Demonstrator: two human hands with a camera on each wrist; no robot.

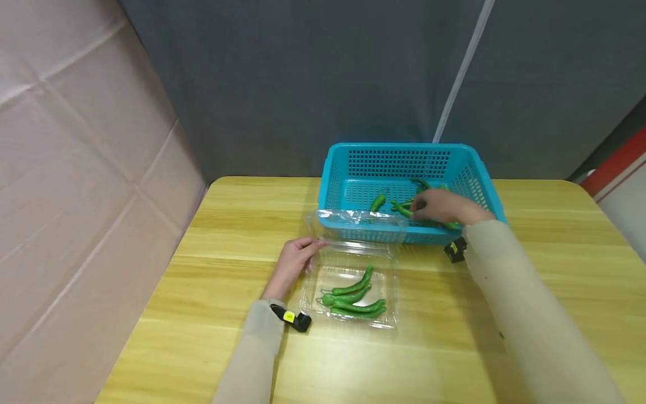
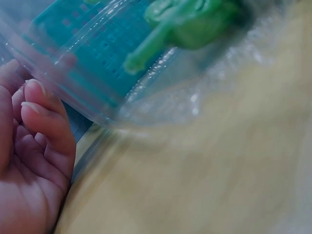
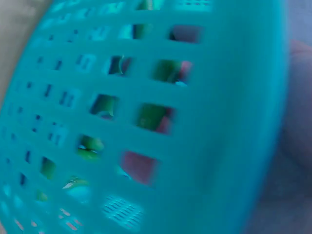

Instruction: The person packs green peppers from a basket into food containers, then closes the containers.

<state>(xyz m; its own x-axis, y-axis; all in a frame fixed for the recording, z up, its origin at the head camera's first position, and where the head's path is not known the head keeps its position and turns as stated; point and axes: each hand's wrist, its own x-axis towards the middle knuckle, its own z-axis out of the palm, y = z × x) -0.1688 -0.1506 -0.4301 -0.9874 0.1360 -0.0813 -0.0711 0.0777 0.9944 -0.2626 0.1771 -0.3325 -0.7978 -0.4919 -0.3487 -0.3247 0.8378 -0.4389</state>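
A clear plastic clamshell box (image 1: 348,261) lies open on the table, its lid (image 1: 363,224) tilted back over the front of the blue basket (image 1: 404,147). Several long green peppers (image 1: 353,308) lie together in its base. My left hand (image 1: 295,261) pinches the box's left edge near the hinge; in the left wrist view the curled fingers (image 2: 48,122) are at the clear plastic. Inside the basket my right hand (image 1: 441,205) has its fingers curled, pinching a green pepper (image 1: 404,211). Blue lattice wall hides most of that hand in the right wrist view.
More green peppers (image 1: 377,203) lie on the basket floor. The basket stands at the far edge of the wooden table (image 1: 242,224), before a dark grey curtain (image 1: 303,84). A pale covered wall (image 1: 91,168) rises at the left.
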